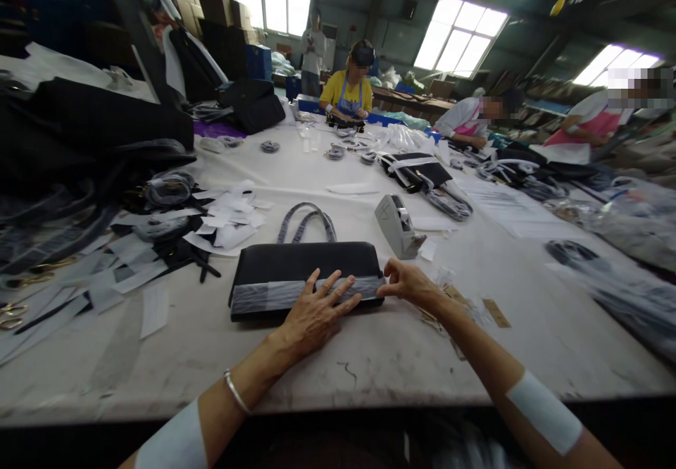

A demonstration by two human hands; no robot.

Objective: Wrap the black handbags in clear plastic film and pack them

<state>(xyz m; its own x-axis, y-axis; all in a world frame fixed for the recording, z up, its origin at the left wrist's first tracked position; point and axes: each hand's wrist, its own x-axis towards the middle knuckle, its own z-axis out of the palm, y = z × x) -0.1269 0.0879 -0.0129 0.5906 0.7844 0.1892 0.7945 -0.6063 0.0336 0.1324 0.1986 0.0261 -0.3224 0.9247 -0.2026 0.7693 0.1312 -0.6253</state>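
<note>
A black handbag [306,261] lies on its side in front of me, with a strip of translucent wrap [269,298] running along its front. Two wrapped handles [306,221] stand up behind it. My left hand [320,310] rests flat across the strip, fingers spread, pressing on the bag. At the bag's right end, my right hand [406,282] has its thumb and forefinger curled together by the strip's end; what they pinch is hidden. Just beyond that hand stands a grey tape dispenser [398,226].
Loose white paper strips [232,219] and wrapped straps [169,189] litter the table's left side. Brown tags [496,313] lie to the right. Another black bag [417,172] is farther back, and black bags [253,105] are piled left. Several people work around the table.
</note>
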